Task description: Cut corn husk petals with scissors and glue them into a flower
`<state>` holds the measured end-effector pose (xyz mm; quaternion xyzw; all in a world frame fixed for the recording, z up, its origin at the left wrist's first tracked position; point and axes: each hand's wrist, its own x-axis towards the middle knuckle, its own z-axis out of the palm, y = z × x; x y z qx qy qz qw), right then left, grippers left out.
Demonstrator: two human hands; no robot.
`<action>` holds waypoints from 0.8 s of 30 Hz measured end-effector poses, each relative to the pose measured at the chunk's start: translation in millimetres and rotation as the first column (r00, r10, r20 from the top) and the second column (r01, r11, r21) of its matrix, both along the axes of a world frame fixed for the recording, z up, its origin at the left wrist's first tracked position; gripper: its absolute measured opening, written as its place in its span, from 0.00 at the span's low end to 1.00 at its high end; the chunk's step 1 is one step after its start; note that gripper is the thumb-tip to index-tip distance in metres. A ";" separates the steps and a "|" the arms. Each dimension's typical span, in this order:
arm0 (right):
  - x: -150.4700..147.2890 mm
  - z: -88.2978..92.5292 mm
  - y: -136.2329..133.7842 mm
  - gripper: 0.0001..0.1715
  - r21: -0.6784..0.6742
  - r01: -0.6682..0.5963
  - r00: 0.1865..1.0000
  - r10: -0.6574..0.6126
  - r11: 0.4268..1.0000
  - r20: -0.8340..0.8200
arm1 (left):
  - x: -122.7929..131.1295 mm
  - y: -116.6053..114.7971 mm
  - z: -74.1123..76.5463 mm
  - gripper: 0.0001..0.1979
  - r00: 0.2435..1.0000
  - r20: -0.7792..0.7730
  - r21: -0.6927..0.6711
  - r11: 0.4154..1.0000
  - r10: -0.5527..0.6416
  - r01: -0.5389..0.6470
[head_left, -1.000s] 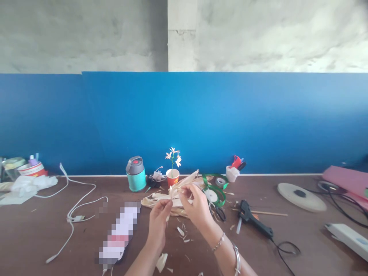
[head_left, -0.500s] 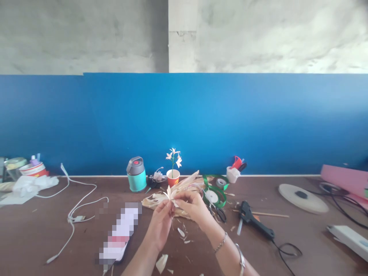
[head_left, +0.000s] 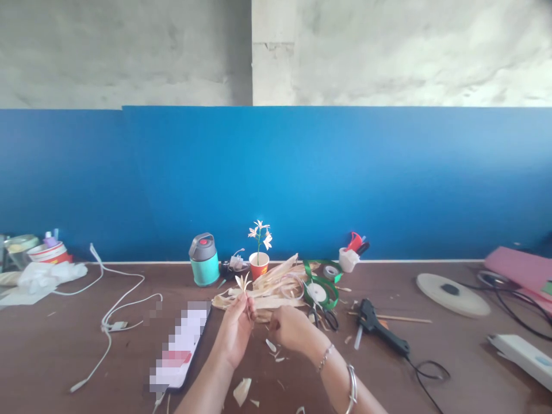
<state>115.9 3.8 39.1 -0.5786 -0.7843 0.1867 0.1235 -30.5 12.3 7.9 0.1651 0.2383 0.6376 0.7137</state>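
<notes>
A small pale flower with pointed petals (head_left: pixel 242 282), seemingly made from dried husk, stands upright above my left hand (head_left: pixel 236 325). The thumb and fingers of that hand are pinched round its base, and a thin strand hangs below them. My right hand (head_left: pixel 291 329) is a short way to the right, apart from the flower. Its fingers are curled together, and whatever is in them is hidden. Behind both hands lies a heap of dried husks (head_left: pixel 282 276). Scissors (head_left: pixel 323 318) with dark handles rest to the right of my right hand.
A paper cup (head_left: pixel 259 266) with a stem of similar flowers stands behind the husks. Green ribbon (head_left: pixel 333 300), a glue gun (head_left: pixel 382 328) and a stick lie rightward. A phone (head_left: pixel 183 351) lies left, near a teal flask (head_left: pixel 204 270). Husk scraps (head_left: pixel 242 392) litter the front.
My right hand has come away from the flower, moving down and slightly right, with its fingers curled. My left hand has shifted a little left with the flower.
</notes>
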 end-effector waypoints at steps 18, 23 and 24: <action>178.6 -17.0 -21.8 0.18 0.050 0.743 0.597 -0.695 0.667 0.400 | 15.8 -15.4 9.5 0.15 0.801 -0.582 0.183 0.982 0.142 -0.041; 186.3 -38.6 -23.9 0.18 0.057 0.732 0.605 -0.686 0.679 0.404 | 18.8 -18.1 11.2 0.14 0.723 -0.658 0.230 0.971 0.209 -0.071; 187.3 -38.9 -23.8 0.17 0.054 0.729 0.611 -0.685 0.682 0.396 | 19.0 -17.9 10.7 0.14 0.711 -0.669 0.235 0.969 0.217 -0.075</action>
